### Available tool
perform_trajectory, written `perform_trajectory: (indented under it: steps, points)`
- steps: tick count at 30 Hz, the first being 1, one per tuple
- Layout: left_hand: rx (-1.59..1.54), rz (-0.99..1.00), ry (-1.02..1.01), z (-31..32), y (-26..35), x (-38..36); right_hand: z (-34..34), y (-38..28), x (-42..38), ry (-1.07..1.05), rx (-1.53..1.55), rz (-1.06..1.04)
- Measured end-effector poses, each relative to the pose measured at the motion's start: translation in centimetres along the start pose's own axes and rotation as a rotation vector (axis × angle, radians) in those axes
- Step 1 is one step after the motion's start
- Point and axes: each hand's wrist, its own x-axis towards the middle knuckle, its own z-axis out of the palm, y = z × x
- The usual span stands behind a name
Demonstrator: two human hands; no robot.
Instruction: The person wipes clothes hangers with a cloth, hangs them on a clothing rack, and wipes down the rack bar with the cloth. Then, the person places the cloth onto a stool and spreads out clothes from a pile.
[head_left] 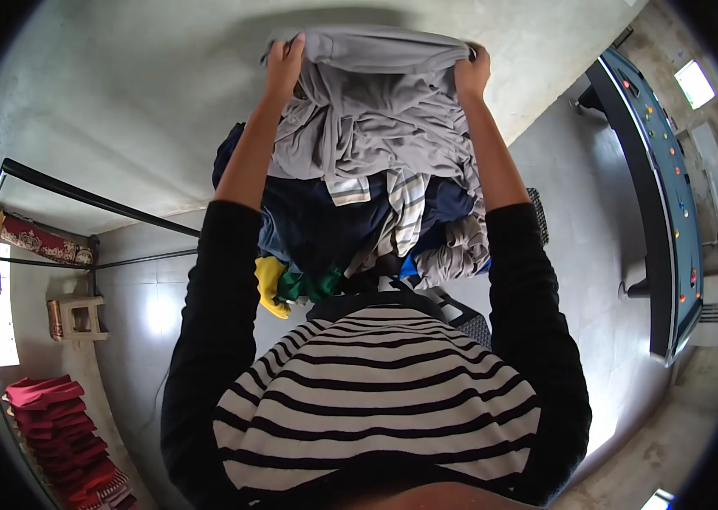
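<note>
A large grey cloth (376, 127) is stretched between my hands at the top of the view. My left hand (284, 66) is closed around its upper left edge, and my right hand (472, 72) grips the upper right edge. The cloth's lower part lies crumpled over a heap of laundry. In that heap are dark navy garments (316, 225), a striped cloth (407, 212), a yellow piece (269, 285) and a green piece (312, 283). Whatever supports the heap is mostly hidden.
A pale wall (138, 93) rises behind the heap. Black rack bars (104, 197) stand at left, near a small stool (79, 318). Stacked red clothes (57, 433) sit lower left. On the right is a pool table (661, 170) with several balls. Grey tiled floor (580, 221) lies between.
</note>
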Motion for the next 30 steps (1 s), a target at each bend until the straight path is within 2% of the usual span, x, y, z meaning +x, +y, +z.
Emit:
perform_trajectory:
  steps: [1,2,4,5,7,9,10,11,13,15,16,17,18,19,21,22,24,26,27,30]
  points:
    - [0.195,0.201,-0.036,-0.1,0.1,0.8,0.4,0.8,1.1,-0.065,-0.115,-0.319]
    - [0.199,0.199,-0.029,0.2,-0.3,1.0,1.2,1.5,1.3,-0.203,-0.230,-0.347]
    - [0.040,0.207,-0.005,1.3,-0.8,1.2,1.1,-0.2,0.0,-0.582,-0.193,-0.131]
    - [0.071,0.069,-0.127,0.6,-2.4,1.6,2.2,3.1,-0.7,-0.577,-0.302,-0.347]
    - [0.374,0.110,-0.140,0.1,-3.9,-1.2,0.7,-2.1,-3.8,-0.744,-0.776,-0.099]
    - [0.538,0.302,0.070,0.2,-6.1,-5.1,0.5,1.0,-7.3,-0.545,-0.453,-0.274]
    - [0.545,0.213,0.068,0.5,-5.7,-7.6,0.4,1.9,-8.8,-0.456,-0.282,-0.348]
    - [0.552,0.123,0.063,1.0,-5.3,-10.4,0.0,1.9,-10.5,-0.437,-0.286,-0.329]
    - [0.502,0.106,-0.019,1.9,-5.8,-15.1,-1.0,1.0,-14.0,-0.417,-0.277,-0.281]
    - [0.770,0.424,0.100,3.0,-6.0,-18.4,-1.6,1.2,-16.2,-0.420,-0.260,-0.250]
    - [0.772,0.419,0.101,3.0,-5.9,-18.6,-1.8,1.4,-17.0,-0.452,-0.299,-0.245]
    - [0.710,0.352,0.091,3.1,-5.9,-19.1,-2.0,1.7,-17.5,-0.485,-0.339,-0.239]
    - [0.647,0.283,0.082,3.2,-5.8,-19.7,-1.8,2.2,-17.5,-0.399,-0.198,-0.199]
    - [0.462,-0.049,0.022,2.8,-5.6,-20.1,-2.0,2.6,-17.4,-0.376,-0.141,-0.122]
    - [0.277,-0.161,0.122,1.8,-5.5,-20.0,-2.7,2.7,-16.9,-0.363,-0.027,0.072]
    - [0.261,-0.068,0.172,0.1,-9.7,-19.5,-3.3,2.2,-16.7,-0.308,0.016,0.123]
    - [-0.453,-0.335,0.180,-0.5,-4.4,-20.0,-4.5,1.2,-16.2,-0.184,0.059,0.184]
    - [-0.517,-0.316,0.120,-1.4,-2.3,-20.1,-6.2,0.6,-16.2,-0.107,0.249,0.247]
    - [-0.558,-0.294,0.079,-1.5,-1.4,-20.1,-7.3,-0.1,-16.4,-0.119,0.462,0.386]
    - [-0.652,-0.230,0.012,-0.7,2.0,-20.0,-9.4,-2.8,-16.2,-0.056,0.481,0.139]
